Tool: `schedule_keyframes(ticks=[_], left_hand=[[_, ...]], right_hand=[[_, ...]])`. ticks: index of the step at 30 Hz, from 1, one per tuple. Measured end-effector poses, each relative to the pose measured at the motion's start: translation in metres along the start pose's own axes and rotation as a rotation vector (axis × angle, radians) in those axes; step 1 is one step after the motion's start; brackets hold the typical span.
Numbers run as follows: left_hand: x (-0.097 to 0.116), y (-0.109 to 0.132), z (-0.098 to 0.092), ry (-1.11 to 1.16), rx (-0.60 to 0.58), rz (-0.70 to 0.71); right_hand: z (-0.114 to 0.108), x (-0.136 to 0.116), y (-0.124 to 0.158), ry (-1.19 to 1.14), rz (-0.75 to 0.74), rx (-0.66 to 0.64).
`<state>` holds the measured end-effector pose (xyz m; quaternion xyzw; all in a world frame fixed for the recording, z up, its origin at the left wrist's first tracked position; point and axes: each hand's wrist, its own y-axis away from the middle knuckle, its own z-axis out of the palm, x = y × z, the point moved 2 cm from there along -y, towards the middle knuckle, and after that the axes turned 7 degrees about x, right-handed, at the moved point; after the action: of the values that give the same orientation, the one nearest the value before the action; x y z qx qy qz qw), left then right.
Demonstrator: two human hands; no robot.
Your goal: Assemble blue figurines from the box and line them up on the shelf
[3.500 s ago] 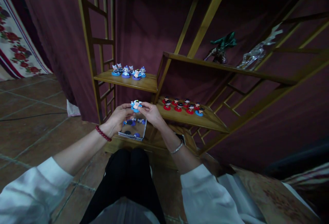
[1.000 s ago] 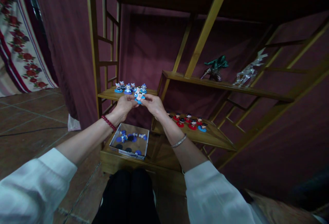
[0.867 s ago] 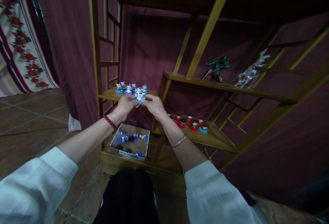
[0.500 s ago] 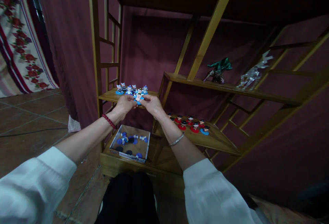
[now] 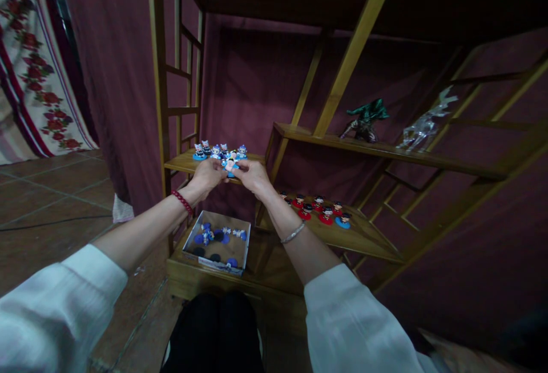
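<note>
My left hand [image 5: 207,174] and my right hand [image 5: 252,176] pinch one small figurine [image 5: 231,165] with a blue base between their fingertips. It hovers just in front of the upper left wooden shelf [image 5: 184,163], where several blue-based figurines [image 5: 214,151] stand in a cluster. Below my hands lies an open cardboard box [image 5: 217,240] with several more blue pieces inside.
Several red-based figurines [image 5: 311,207] stand on a lower shelf [image 5: 363,236] to the right. A green sculpture [image 5: 365,115] and a clear glass figure [image 5: 423,126] sit on a higher shelf. Maroon curtains hang behind; tiled floor lies to the left.
My hands have carried the figurine up from over the box to the level of the upper left shelf. In the last second they have hardly moved.
</note>
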<state>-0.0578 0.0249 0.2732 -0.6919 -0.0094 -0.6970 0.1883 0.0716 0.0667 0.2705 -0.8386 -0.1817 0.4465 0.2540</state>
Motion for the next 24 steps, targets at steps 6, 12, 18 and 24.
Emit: schedule_keyframes(ticks=[6, 12, 18, 24], left_hand=[[-0.004, -0.006, -0.002, -0.057, 0.031, 0.023], [-0.006, -0.012, -0.004, -0.333, 0.016, 0.158], [-0.005, -0.012, -0.007, -0.437, 0.043, 0.219], [-0.005, -0.010, -0.008, -0.473, -0.019, 0.237]], right_hand=[[-0.004, -0.004, 0.002, 0.013, -0.040, 0.008], [-0.009, -0.009, 0.005, 0.090, -0.036, -0.010], [-0.007, -0.003, 0.004, 0.054, -0.024, -0.044], [-0.010, -0.004, 0.006, 0.068, -0.008, -0.077]])
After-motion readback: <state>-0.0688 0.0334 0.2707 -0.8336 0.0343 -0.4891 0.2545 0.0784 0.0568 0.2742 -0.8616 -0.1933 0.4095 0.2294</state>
